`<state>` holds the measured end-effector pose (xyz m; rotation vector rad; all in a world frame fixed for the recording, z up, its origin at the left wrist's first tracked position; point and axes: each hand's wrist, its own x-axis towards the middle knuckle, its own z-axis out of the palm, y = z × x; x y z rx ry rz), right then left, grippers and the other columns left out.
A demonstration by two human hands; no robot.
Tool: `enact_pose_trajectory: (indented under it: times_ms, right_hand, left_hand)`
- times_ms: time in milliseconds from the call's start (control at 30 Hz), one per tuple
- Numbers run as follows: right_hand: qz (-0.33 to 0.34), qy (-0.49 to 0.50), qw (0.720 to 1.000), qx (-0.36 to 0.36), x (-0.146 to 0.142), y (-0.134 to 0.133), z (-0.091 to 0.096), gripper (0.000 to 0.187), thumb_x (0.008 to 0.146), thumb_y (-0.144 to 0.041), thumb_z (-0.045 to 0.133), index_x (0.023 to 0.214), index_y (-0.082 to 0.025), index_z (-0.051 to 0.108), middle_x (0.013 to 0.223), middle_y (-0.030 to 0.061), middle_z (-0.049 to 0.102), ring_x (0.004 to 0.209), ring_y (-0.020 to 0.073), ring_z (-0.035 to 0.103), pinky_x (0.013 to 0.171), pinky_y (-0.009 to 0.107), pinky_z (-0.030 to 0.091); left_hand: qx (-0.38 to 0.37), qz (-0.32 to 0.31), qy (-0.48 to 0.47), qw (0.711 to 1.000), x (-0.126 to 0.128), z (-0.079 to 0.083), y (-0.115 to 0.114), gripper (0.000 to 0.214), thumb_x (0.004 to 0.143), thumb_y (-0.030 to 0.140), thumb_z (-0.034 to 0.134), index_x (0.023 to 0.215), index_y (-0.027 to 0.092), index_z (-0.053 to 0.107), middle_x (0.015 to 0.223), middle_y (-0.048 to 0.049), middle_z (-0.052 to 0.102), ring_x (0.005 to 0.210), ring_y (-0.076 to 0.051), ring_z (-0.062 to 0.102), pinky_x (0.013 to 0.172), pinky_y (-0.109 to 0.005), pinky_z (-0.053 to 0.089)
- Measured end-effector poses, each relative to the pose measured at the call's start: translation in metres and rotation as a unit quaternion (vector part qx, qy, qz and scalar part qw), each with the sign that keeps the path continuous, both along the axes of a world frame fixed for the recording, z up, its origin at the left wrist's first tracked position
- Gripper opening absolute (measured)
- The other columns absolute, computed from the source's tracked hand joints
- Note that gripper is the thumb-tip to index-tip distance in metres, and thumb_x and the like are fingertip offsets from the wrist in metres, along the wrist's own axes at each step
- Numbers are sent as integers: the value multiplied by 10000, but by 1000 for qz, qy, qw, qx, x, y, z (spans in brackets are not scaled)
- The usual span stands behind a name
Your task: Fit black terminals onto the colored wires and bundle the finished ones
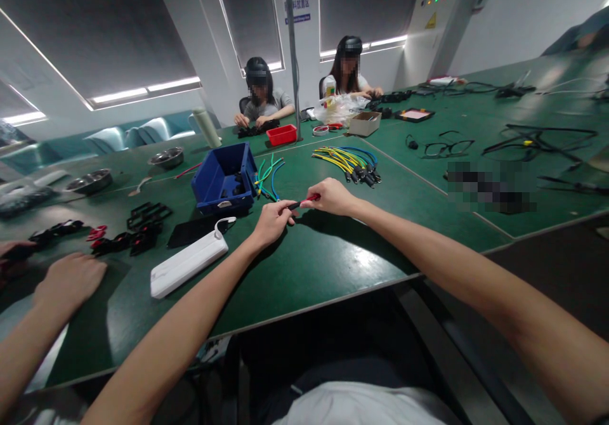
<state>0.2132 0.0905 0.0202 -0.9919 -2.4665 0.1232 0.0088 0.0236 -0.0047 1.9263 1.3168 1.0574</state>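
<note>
Over the green table, both of my hands meet on a short, thin red-and-black piece (295, 205) that looks like a cable end. My left hand (273, 223) is closed around the black part. Pinched in my right hand (332, 196) is the red part; much of it is hidden by the fingers. Beyond the right hand lies a bundle of yellow, green and blue cables (340, 157) with black ends. A few green and blue cables (272, 176) lie behind my left hand, against a blue bin (223, 174) with small black parts in it.
A white power bank (190, 263) and a dark flat object (193, 230) lie left of my left forearm. Another person's hand (71, 279) rests at far left near black and red parts (128, 240). Two people sit across the table by a red tray (281, 134) and a pole (291, 51).
</note>
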Motion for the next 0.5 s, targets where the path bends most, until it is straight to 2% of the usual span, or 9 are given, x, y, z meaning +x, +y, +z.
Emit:
enact_pose_trajectory:
  times_ms: [300, 400, 500]
  right_hand:
    - [-62, -84, 993, 59, -6, -14, 8, 449, 887, -590, 478, 825, -209, 707, 747, 83, 711, 668, 201, 633, 534, 285, 213]
    - [-51, -126, 987, 83, -9, -24, 14, 434, 933, -534, 413, 909, -198, 687, 834, 104, 726, 724, 225, 659, 540, 289, 230]
    - [-42, -156, 984, 75, -13, -31, 16, 400, 961, -446, 371, 967, -180, 670, 900, 118, 726, 786, 238, 672, 568, 288, 284]
  left_hand:
    - [-30, 18, -87, 996, -1, -1, 5, 351, 804, 215, 450, 1060, 100, 660, 782, -57, 697, 546, -115, 628, 538, -217, 479]
    - [-9, 22, -71, 997, -2, -3, 5, 352, 820, 224, 454, 1081, 111, 661, 808, -57, 700, 550, -109, 627, 539, -213, 475]
    - [18, 29, -30, 999, -1, -3, 2, 354, 840, 223, 446, 1106, 129, 659, 819, -51, 708, 570, -107, 635, 530, -197, 451]
